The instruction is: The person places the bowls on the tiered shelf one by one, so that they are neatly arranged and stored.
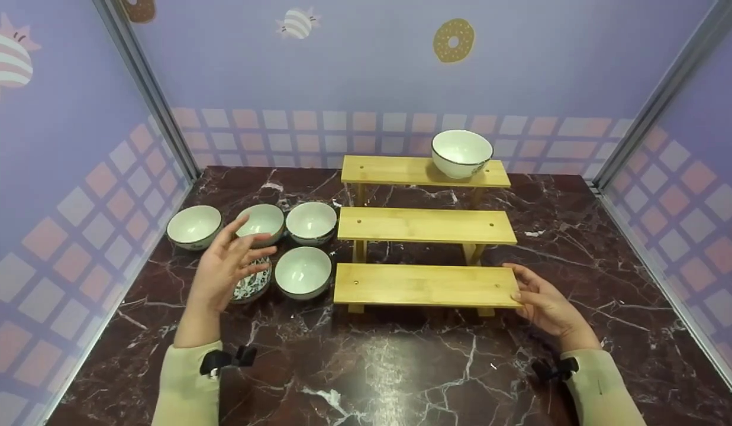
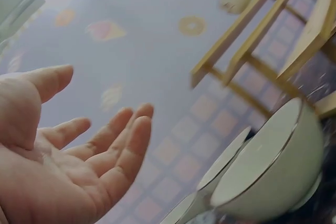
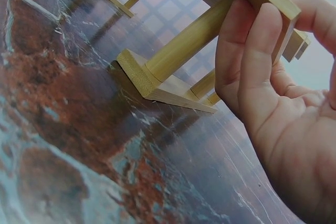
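Note:
My right hand (image 1: 546,307) grips the right end of the lowest board of a three-step wooden rack (image 1: 425,285). In the right wrist view its fingers (image 3: 257,51) curl under the board and the thumb lies over the top. My left hand (image 1: 226,266) hovers with spread fingers over the bowls at the rack's left, holding nothing. White bowls there include one at the front (image 1: 303,273), one behind it (image 1: 311,220) and one at far left (image 1: 194,226). A patterned bowl (image 1: 256,284) is partly hidden by my left hand. Another white bowl (image 1: 462,152) stands upright on the top board.
A dark marbled tabletop (image 1: 395,367) lies under the rack and bowls. Purple panels with checks and printed treats enclose it at the left, back (image 1: 366,71) and right.

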The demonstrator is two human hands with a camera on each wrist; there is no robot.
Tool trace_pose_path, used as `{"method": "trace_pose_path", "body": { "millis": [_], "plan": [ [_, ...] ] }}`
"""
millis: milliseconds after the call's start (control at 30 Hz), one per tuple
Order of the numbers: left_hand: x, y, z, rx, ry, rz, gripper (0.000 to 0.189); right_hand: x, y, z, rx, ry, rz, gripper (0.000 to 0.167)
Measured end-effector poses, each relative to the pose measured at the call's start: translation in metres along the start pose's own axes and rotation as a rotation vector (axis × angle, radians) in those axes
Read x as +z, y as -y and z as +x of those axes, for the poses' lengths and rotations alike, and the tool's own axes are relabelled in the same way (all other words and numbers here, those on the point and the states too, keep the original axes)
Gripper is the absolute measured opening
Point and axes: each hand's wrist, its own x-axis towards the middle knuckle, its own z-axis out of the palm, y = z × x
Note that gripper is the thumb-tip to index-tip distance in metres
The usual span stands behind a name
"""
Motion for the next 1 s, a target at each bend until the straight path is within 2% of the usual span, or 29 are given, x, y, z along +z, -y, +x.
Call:
{"method": "trace_pose_path", "body": {
  "millis": [233,433,533,667,733,800,1000],
  "plan": [
    [-0.039,-0.001,-0.019,0.005,0.020,0.029,0.052,0.000,-0.001,0.000,0.000,0.009,0.020,0.057],
    [-0.071,0.007,-0.028,0.030,0.026,0.032,0.041,-0.001,-0.001,0.000,-0.004,0.019,0.029,0.057],
    [-0.088,0.014,-0.032,0.027,0.024,-0.005,0.038,-0.001,-0.001,0.000,-0.006,0.023,0.028,0.057],
    [-0.109,0.024,-0.035,0.007,0.029,-0.100,0.036,-0.001,-0.001,0.001,-0.007,0.021,0.029,0.057],
    [-0.118,0.030,-0.037,-0.011,0.024,-0.134,0.034,-0.001,-0.002,0.001,-0.007,0.021,0.032,0.058],
    [-0.126,0.035,-0.039,-0.044,0.009,-0.128,0.033,-0.001,-0.001,0.001,-0.005,0.015,0.027,0.058],
    [-0.136,0.048,-0.038,-0.198,-0.020,0.032,0.026,0.000,0.000,0.001,-0.001,0.004,0.015,0.058]
  ]
}}
